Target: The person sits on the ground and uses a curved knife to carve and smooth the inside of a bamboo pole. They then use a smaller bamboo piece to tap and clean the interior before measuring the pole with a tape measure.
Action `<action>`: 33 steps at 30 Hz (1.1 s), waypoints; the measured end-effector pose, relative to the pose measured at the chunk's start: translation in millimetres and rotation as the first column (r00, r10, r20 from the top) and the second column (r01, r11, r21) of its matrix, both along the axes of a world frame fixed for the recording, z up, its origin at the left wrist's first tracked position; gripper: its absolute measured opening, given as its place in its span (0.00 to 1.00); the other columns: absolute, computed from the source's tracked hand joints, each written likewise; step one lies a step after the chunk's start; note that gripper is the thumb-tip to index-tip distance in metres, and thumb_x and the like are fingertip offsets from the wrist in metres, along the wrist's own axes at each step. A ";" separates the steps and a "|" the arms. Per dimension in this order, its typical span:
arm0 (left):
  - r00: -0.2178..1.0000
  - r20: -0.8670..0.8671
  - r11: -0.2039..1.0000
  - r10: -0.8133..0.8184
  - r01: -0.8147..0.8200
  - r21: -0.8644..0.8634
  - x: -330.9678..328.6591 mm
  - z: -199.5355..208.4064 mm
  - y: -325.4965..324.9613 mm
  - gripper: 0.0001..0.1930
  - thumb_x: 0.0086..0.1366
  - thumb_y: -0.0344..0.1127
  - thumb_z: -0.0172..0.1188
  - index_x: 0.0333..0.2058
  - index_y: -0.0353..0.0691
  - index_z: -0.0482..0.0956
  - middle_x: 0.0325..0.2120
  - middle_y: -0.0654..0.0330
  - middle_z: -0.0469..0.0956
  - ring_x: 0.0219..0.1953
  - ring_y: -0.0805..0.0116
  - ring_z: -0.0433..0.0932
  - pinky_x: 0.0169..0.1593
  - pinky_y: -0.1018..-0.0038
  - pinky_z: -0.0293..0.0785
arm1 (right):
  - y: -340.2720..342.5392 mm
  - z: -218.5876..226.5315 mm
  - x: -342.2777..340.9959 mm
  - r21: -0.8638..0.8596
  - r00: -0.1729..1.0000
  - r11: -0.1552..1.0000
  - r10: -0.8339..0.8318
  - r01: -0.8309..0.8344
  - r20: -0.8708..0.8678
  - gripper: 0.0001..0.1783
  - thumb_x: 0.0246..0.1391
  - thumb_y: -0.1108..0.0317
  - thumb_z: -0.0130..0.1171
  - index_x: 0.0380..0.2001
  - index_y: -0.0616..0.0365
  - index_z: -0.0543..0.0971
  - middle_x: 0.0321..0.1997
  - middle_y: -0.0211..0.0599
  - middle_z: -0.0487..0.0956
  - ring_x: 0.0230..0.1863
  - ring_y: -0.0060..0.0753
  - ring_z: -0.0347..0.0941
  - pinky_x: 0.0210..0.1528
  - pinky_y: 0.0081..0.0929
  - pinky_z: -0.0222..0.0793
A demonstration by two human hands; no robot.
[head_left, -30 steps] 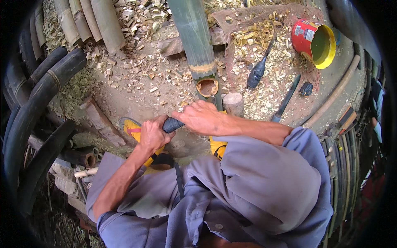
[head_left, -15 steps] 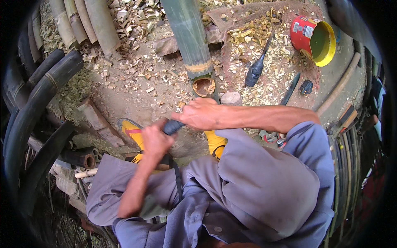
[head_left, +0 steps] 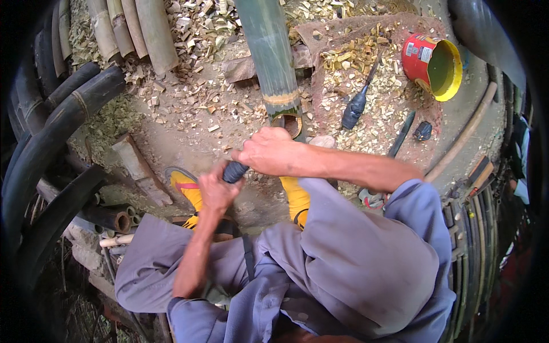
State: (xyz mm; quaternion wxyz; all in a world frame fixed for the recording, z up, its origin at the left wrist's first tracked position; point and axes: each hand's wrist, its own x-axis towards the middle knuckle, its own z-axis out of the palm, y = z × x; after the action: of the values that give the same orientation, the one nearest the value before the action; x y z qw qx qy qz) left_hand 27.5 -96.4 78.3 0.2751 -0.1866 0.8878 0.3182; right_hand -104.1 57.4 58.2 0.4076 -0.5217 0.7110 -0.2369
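A thick green bamboo pole (head_left: 266, 51) runs from the top edge toward me. Its near end, a hollow with a pale cut rim (head_left: 294, 127), lies just beyond my knuckles. My left hand (head_left: 216, 191) is closed around the black-wrapped handle (head_left: 234, 172) of a tool. Closed at the other end of that handle, my right hand (head_left: 270, 151) sits close to the bamboo opening and covers part of it. The tool's working end is hidden by my right hand. Both feet, in yellow footwear (head_left: 186, 191), show beyond my knees.
Wood chips (head_left: 209, 91) cover the ground. To the right lie a black-handled pointed tool (head_left: 354, 108), a dark blade (head_left: 402, 134), a black lump (head_left: 423, 131) and a red-and-yellow tin of greenish liquid (head_left: 432, 66). Dark bamboo lengths (head_left: 68, 123) are stacked left; a wooden block (head_left: 140, 168) lies nearby.
My hands and the tool have shifted slightly left relative to the bamboo end. The opening now looks darker inside. The whole view has shifted a little.
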 end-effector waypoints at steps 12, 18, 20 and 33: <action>0.639 -0.157 0.655 -0.753 0.707 -0.267 -177.7 47.8 -21.5 0.10 0.38 0.30 0.62 0.25 0.43 0.77 0.19 0.58 0.76 0.22 0.56 0.78 0.27 0.64 0.75 | 17.4 4.8 -7.7 -0.185 0.650 0.623 -0.725 0.760 0.226 0.18 0.40 0.74 0.57 0.39 0.54 0.69 0.21 0.46 0.75 0.25 0.52 0.76 0.28 0.45 0.73; 0.939 0.143 0.946 0.312 -0.321 0.048 38.6 6.5 22.7 0.17 0.38 0.37 0.67 0.30 0.35 0.81 0.18 0.52 0.78 0.21 0.65 0.79 0.31 0.69 0.75 | 2.4 9.7 -1.8 -0.135 0.996 0.987 0.090 -0.093 -0.025 0.05 0.46 0.68 0.54 0.25 0.56 0.76 0.18 0.39 0.77 0.25 0.40 0.78 0.23 0.39 0.72; 0.951 0.203 0.966 0.232 -0.249 0.065 0.1 16.8 -0.3 0.19 0.39 0.37 0.68 0.31 0.33 0.81 0.18 0.52 0.78 0.22 0.68 0.79 0.31 0.69 0.75 | 4.6 8.7 -11.4 -0.191 0.997 0.981 0.004 -0.017 -0.072 0.06 0.47 0.68 0.53 0.27 0.56 0.76 0.19 0.38 0.77 0.25 0.41 0.78 0.22 0.40 0.72; 0.968 0.242 0.997 -0.064 0.075 -0.033 -69.6 30.6 -24.5 0.18 0.39 0.37 0.66 0.33 0.39 0.83 0.20 0.53 0.80 0.22 0.59 0.80 0.32 0.66 0.78 | -0.4 12.1 -7.2 -0.025 0.954 0.955 -0.293 0.295 0.054 0.12 0.42 0.73 0.55 0.35 0.56 0.76 0.22 0.37 0.75 0.28 0.46 0.75 0.32 0.45 0.71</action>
State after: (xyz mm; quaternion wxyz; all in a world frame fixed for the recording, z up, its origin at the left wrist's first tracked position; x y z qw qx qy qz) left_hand -42.1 -120.9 108.9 0.3875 -0.1983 0.8604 0.2649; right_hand -111.3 57.0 70.3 0.3767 -0.4106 0.7664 -0.3195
